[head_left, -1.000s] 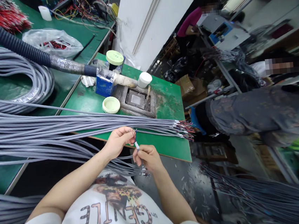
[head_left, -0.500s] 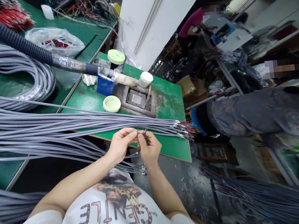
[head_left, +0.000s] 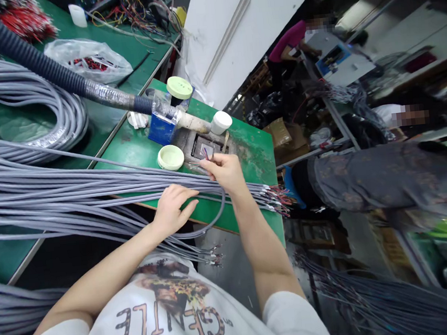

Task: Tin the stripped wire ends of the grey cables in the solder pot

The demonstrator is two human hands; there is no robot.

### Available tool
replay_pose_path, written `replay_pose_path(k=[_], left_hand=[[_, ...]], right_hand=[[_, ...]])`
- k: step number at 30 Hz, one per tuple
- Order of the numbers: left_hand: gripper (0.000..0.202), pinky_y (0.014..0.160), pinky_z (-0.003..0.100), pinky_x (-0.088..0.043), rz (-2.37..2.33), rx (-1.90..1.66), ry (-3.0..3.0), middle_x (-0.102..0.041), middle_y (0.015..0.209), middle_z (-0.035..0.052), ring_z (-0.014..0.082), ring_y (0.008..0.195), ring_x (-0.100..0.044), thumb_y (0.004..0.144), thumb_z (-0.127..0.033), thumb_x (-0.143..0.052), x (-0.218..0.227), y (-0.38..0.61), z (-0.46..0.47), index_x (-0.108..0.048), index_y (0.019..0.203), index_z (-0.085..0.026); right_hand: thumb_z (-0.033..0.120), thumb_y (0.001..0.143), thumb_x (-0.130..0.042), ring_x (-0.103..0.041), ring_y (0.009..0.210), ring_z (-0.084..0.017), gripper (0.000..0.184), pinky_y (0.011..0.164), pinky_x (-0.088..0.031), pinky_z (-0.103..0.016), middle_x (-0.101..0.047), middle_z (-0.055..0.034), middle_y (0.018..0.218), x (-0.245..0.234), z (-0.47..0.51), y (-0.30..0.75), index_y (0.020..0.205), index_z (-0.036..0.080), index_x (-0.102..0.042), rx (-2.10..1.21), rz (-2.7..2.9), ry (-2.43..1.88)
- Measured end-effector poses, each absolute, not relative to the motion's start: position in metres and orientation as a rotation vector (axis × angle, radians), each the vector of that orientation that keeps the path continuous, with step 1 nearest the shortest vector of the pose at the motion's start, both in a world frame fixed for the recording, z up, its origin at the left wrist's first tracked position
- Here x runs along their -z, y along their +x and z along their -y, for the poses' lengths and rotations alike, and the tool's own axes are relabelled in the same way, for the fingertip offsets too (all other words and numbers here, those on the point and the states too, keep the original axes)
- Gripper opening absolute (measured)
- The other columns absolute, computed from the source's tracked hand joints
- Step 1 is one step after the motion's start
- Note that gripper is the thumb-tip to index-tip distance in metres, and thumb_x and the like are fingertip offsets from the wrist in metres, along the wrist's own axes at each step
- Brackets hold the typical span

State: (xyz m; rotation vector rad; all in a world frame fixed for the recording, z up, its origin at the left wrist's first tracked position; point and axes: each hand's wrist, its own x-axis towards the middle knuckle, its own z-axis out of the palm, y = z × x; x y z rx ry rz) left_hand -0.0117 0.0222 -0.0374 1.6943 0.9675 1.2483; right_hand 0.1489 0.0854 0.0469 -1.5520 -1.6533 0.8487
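Right hand (head_left: 226,170) now reaching up to metal pot (head_left: 204,144), green bench (head_left: 138,149) sitting amid workshop clutter, fingers (head_left: 214,161) pinching coloured-tipped grey cable (head_left: 222,210), left hand (head_left: 172,209) resting slack on bundle (head_left: 72,198)

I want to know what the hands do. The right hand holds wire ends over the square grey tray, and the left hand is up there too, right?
Not quite. The right hand does hold wire ends over the square grey tray, but the left hand rests nearer the body, on the grey cables, as the head view shows.
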Motion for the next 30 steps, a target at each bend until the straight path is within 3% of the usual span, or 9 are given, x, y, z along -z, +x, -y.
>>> replay_pose_path(k=[6,13,30], left_hand=[[0.025,0.086,0.039,-0.036,-0.98,-1.163,2.072,-0.069,0.101,0.0105,0.0238,0.099,-0.056,0.088,-0.029,-0.052,0.06,-0.015,-0.03,-0.067,0.107,-0.021],[0.026,0.086,0.039,-0.034,-0.965,-1.127,2.169,-0.069,0.1,0.0099,0.0241,0.102,-0.055,0.091,-0.028,-0.047,0.061,-0.016,-0.03,-0.064,0.109,-0.021],[0.024,0.083,0.037,-0.035,-0.948,-1.115,2.185,-0.068,0.101,0.0086,0.023,0.1,-0.053,0.091,-0.027,-0.048,0.058,-0.021,-0.031,-0.063,0.108,-0.018]], right_hand=[[0.037,0.071,-0.061,-0.034,0.047,-0.007,0.038,0.049,-0.025,-0.023,-0.04,0.0051,0.042,-0.04,-0.144,0.127,0.045,0.017,-0.042,-0.739,2.005,-1.602],[0.032,0.069,-0.061,-0.028,0.052,-0.008,0.036,0.052,-0.02,-0.025,-0.029,0.0065,0.044,-0.024,-0.172,0.107,0.044,0.017,-0.039,-0.692,2.224,-1.737],[0.034,0.072,-0.059,-0.024,0.051,-0.008,0.04,0.051,-0.018,-0.026,-0.025,0.0057,0.047,-0.04,-0.174,0.118,0.045,0.018,-0.034,-0.505,2.314,-1.752]])
